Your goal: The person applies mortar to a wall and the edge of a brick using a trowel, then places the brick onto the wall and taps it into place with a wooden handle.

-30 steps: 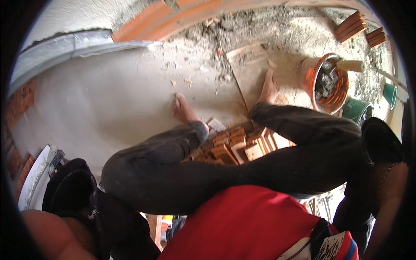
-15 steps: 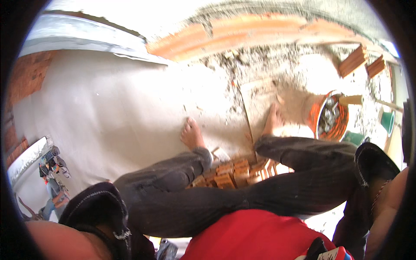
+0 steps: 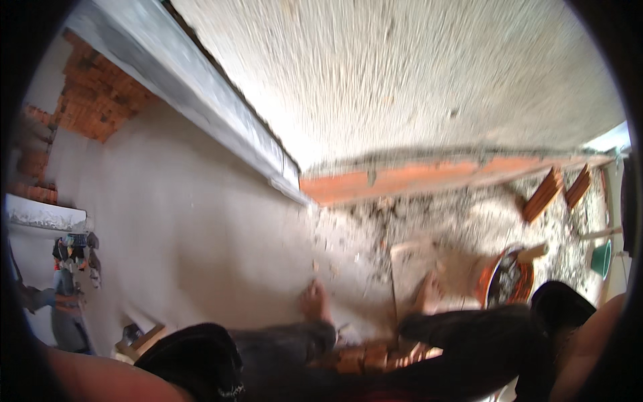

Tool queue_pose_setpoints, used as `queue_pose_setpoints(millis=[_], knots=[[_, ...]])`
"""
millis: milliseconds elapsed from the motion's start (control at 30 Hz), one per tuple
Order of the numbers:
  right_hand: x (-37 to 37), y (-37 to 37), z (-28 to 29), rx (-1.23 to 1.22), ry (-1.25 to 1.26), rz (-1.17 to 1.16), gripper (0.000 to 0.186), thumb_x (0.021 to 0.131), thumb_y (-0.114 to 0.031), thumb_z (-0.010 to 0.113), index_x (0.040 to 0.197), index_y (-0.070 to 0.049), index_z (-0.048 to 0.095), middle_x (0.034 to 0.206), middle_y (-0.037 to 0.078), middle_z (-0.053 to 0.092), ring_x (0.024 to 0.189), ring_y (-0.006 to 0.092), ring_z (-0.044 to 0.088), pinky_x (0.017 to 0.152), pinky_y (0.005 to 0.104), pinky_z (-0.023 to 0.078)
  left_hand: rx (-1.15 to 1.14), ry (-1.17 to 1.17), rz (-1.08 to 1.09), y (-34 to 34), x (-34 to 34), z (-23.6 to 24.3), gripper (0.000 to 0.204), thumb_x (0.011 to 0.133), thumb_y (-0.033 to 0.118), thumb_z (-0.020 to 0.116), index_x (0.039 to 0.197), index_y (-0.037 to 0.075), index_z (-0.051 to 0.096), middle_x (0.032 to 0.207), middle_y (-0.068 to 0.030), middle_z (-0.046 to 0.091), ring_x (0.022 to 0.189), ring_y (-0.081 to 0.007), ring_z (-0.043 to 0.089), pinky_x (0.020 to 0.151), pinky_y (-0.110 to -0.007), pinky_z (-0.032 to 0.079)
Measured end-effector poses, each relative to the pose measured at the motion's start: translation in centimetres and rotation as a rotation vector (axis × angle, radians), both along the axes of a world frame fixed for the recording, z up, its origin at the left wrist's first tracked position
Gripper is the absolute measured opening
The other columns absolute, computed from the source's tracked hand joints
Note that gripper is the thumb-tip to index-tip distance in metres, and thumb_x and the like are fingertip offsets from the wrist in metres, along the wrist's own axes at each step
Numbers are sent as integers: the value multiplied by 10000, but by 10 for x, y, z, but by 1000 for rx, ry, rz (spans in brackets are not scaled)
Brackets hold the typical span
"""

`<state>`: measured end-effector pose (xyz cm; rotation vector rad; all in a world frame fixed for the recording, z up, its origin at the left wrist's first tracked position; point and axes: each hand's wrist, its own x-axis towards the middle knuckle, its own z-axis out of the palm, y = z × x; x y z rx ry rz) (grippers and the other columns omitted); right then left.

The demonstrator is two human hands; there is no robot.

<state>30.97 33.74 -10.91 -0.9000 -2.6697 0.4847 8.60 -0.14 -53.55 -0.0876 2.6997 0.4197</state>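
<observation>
Both forearms come into the bottom corners in black, frayed-edged coverings, the left (image 3: 187,355) and the right (image 3: 559,305); neither hand can be made out. Below me, my bare left foot (image 3: 315,301) rests on smooth grey flooring (image 3: 201,254) and my right foot (image 3: 425,295) on a dusty board (image 3: 415,261). Beside that foot stands an orange-rimmed bucket (image 3: 506,281) of grey material, with a wooden handle (image 3: 532,253) sticking out. Bricks (image 3: 351,358) lie stacked under my dark-trousered legs.
A pale rough wall (image 3: 395,80) rises ahead over an orange brick course (image 3: 402,181), beside a grey ledge (image 3: 194,94). Bricks (image 3: 100,87) are piled far left, above mixed cloths and items (image 3: 70,268). Brick pieces (image 3: 542,194) and a green bucket (image 3: 601,260) stand at right.
My view has tilted up: much more of the wall and the left brick pile shows, while my feet, legs and the orange bucket sit lower in the picture.
</observation>
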Motion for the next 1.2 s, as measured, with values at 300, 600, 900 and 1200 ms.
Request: queue_pose_setpoints(millis=[300, 600, 900, 1200], knots=[[21, 5, -9, 37, 102, -42, 348, 940, -234, 472, 1055, 70, 596, 1117, 173, 561, 939, 181, 561, 911, 332, 431, 246, 164, -333, -52, -54, 171, 420, 958, 384, 448, 1012, 33, 673, 1043, -178, 667, 981, -331, 601, 876, -451, 447], [26, -3, 11, 33, 176, -56, 347, 945, -226, 458, 1043, 77, 594, 1101, 169, 566, 917, 169, 560, 895, 324, 437, 380, 450, -747, -74, -67, 397, 394, 942, 362, 476, 1008, 23, 665, 1029, -183, 664, 967, -333, 603, 864, -446, 452], [26, -10, 45, 39, 274, -103, 347, 949, -218, 444, 1031, 84, 593, 1085, 165, 571, 894, 157, 560, 880, 315, 443, 444, 637, -970, -68, -46, 491, 370, 926, 340, 505, 1004, 12, 658, 1014, -188, 660, 954, -334, 605, 852, -441, 458], [-19, -14, 78, 100, 863, 7, 247, 927, -126, 474, 906, 54, 641, 952, 115, 642, 844, 190, 579, 770, 286, 440, 488, 984, -1204, -60, -48, 541, 349, 910, 318, 533, 1000, 2, 650, 1000, -193, 657, 940, -336, 607, 840, -436, 463]])
